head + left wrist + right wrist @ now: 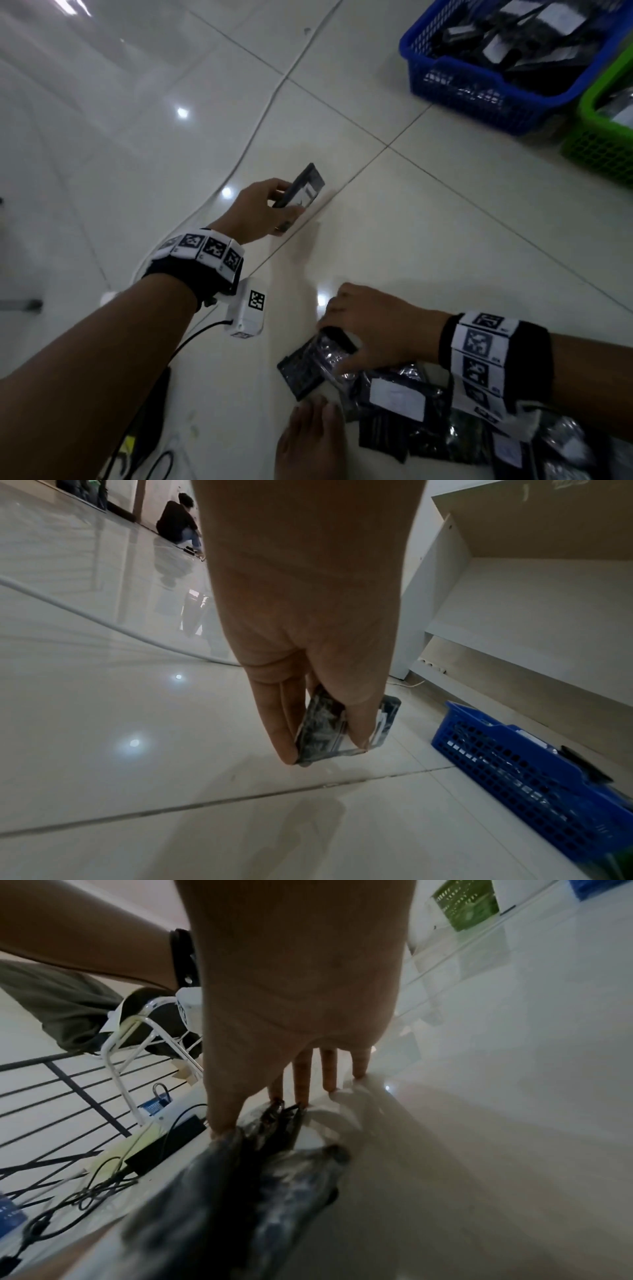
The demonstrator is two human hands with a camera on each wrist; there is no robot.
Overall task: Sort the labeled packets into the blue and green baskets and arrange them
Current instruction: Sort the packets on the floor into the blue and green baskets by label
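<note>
My left hand [255, 209] pinches one dark labelled plastic packet [303, 186], label up for reading, well short of the blue mesh basket [455, 85]; my right hand [370, 329] grips another packet [329, 349] off the pile [411, 411].

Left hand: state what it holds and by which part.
The left hand pinches a labeled packet by its near end, fingers on one face, thumb on the other.

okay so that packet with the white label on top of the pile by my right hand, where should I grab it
Pinch the labeled packet by its left short edge, coming from above: it lies flat, label up, and your right hand and wrist cover its right side. This is a judgement.
</note>
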